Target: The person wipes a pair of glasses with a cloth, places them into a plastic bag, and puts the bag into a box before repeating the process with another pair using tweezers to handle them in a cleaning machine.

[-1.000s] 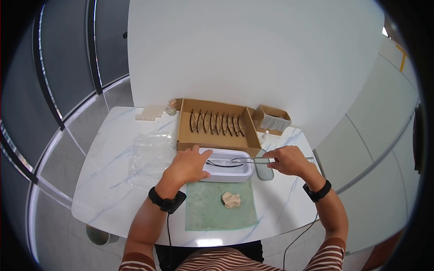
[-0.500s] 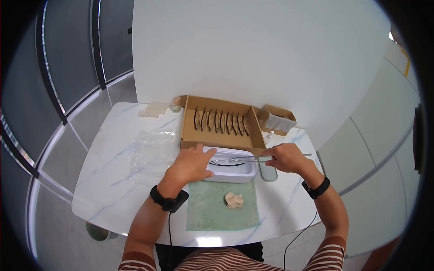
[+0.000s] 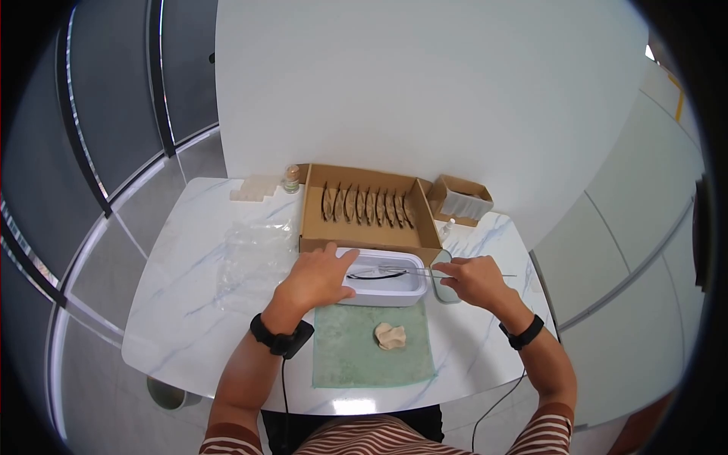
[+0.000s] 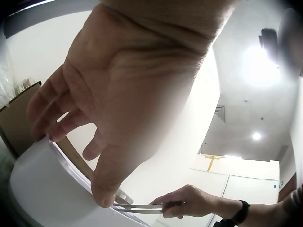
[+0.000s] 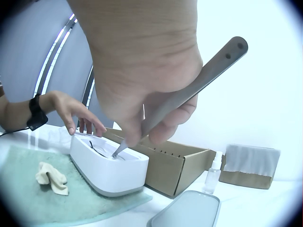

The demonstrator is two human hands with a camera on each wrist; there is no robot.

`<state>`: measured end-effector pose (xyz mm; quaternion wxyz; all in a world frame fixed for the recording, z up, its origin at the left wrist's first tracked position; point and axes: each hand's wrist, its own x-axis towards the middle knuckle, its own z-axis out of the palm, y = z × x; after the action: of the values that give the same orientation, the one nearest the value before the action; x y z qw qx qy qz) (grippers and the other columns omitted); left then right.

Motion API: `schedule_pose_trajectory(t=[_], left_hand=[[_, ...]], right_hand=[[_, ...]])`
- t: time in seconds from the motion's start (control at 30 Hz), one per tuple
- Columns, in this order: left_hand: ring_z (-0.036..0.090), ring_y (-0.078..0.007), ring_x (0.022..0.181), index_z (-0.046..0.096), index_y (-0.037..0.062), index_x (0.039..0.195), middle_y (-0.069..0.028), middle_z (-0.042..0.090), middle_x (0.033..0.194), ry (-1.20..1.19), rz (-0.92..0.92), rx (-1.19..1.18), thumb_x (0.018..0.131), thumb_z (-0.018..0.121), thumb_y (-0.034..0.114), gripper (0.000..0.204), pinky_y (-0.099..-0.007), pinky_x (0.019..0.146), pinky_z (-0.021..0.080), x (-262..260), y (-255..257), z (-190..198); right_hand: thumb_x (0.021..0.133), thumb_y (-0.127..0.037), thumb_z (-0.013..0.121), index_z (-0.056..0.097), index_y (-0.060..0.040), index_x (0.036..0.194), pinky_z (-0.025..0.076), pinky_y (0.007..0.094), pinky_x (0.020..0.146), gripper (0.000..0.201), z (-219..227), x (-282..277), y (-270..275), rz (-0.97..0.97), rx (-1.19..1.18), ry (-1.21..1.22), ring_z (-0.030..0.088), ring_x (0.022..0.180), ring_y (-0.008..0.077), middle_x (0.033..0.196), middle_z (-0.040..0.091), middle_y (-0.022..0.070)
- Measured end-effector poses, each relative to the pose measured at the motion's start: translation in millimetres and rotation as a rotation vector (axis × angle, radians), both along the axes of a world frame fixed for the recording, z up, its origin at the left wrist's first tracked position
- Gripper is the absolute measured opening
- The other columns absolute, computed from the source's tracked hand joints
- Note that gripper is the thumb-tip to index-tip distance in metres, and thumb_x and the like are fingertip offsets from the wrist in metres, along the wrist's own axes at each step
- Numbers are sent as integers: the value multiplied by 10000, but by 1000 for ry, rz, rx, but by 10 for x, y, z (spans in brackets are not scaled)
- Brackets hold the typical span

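Note:
A white tub with a grey base, open at the top, stands at the mat's far edge. My left hand spans its left end, thumb at the near rim and fingers spread at the far rim. Between the fingers and thumb of my right hand are long metal tweezers. They slant down leftward, their tips inside the tub in the right wrist view. A thin dark curved strip lies within the tub, close by the tweezer tips. I cannot tell whether the tips pinch it.
Behind the tub, a cardboard box holds a row of several dark curved strips. A crumpled cream cloth lies on the green mat. To the right are a pale lid-like tray and a spray bottle; clear plastic lies left.
My right hand has come slightly nearer to me, and the rear end of the tweezers sits lower. The strip's right end has risen a little. My left hand keeps its place on the tub.

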<state>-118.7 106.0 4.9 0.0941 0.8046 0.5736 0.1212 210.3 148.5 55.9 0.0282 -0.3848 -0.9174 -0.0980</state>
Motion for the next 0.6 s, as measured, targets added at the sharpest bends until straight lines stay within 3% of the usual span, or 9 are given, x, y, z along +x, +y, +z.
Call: schedule_pose_trajectory(t=[0.17,0.33,0.4,0.53,0.6], left_hand=[[605,-360,1206,468,93,1491,-202,587,1305,-35,2,-34,811,803,386,812,-445,971,512,-42,0,85],[606,-413,1189,394,48,1512,-233,565,1355,-92,22,-105,797,808,362,884,-461,971,511,-74,29,130],[606,-424,1182,391,34,1503,-239,563,1358,-89,23,-91,795,810,359,884,-468,971,511,-70,31,119],[608,-442,1167,392,-6,1468,-258,569,1341,-99,42,-89,791,819,344,874,-478,969,509,-55,27,132],[607,-442,1166,395,-10,1462,-263,573,1332,-87,43,-96,789,823,344,872,-477,968,510,-47,30,135]], right_hand=[[842,-195,780,747,-176,1150,521,394,583,310,-195,151,-145,-23,25,206,673,674,289,806,708,54],[848,-153,779,744,-117,1138,512,377,588,294,-384,259,-235,-50,-18,420,660,667,300,807,703,87],[860,-110,772,735,-61,1146,503,332,597,292,-475,285,-255,-58,-60,564,640,635,270,802,696,123],[877,-112,758,730,-68,1179,519,312,621,307,-662,285,-252,-67,-138,765,663,646,231,795,713,102],[891,-101,753,718,-41,1201,517,287,644,318,-708,273,-238,-112,-271,926,654,658,172,799,708,108]])
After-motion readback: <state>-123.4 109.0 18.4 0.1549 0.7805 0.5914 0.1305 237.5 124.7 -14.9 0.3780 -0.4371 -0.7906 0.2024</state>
